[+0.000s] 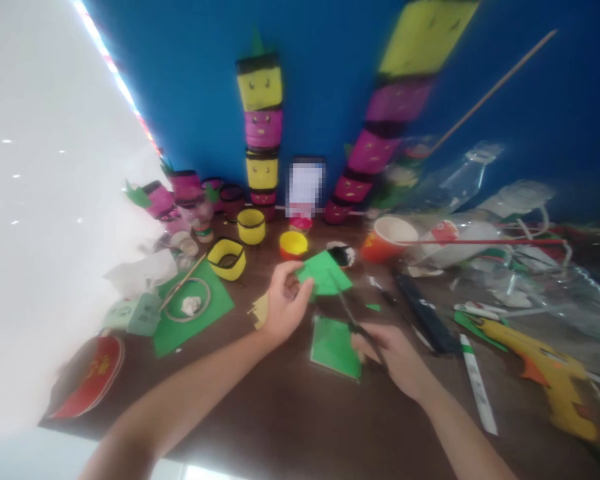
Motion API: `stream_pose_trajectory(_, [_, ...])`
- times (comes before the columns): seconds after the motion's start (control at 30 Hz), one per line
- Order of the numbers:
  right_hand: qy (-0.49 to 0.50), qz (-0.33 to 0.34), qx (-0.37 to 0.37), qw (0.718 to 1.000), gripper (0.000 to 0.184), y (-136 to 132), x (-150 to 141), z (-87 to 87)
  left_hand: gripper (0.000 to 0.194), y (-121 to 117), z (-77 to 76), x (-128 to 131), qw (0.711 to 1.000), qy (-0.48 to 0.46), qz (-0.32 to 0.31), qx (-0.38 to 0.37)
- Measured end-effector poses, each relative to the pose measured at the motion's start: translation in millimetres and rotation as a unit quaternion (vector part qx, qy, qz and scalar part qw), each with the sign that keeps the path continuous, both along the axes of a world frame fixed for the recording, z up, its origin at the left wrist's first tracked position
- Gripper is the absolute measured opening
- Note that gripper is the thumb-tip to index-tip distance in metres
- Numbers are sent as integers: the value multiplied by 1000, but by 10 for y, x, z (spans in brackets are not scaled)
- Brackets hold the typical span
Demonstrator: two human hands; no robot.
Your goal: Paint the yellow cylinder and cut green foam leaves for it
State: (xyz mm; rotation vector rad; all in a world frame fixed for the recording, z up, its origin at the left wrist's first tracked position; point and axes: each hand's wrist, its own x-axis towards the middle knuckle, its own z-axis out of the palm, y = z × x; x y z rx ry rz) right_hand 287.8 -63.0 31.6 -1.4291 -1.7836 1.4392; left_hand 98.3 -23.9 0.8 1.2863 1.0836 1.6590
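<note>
Pinching the green sheet [325, 272] above the surface [290, 420] in a nearly closed left grip [286, 301], holding scissors [356, 327] in a curled right grip [393, 353]; keep the sheet taut and cut slowly, clear of the left grip.

The held paper [325, 273] is bright green, matching the pad [335, 347] and the sheet [220, 303]. The scissors [366, 333] are dark-handled. The shorter tower [263, 140] alternates yellow and magenta, banded black, with drawn faces [261, 123]. The glue gun [543, 350] is yellow with an orange trigger [534, 371], the marker [479, 387] white and green, the wall [325, 80] blue, the table [290, 417] dark brown.
</note>
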Motion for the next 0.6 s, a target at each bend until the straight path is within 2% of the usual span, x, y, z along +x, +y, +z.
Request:
stream_pose_trajectory(0.1, [-2, 3, 1, 1000, 43, -3, -6, 11, 38, -6, -8, -13, 999, 15, -24, 15])
stream_pose_trajectory(0.23, [3, 13, -7, 1000, 42, -3, -7, 8, 41, -8, -16, -24, 999, 34, -19, 12])
stream_pose_trajectory(0.37, [8, 20, -5, 1000, 39, -2, -7, 1, 44, -8, -22, 5, 999, -21, -35, -31])
stream_pose_trajectory(0.47, [5, 18, 1, 1000, 40, -2, -12, 6, 38, 1, -15, 33, 997, -62, -14, -40])
stream_pose_trajectory(0.6, [9, 19, -16, 1000, 43, -4, -22, 20, 28, 15, 1, 38, 999, -46, 20, -20])
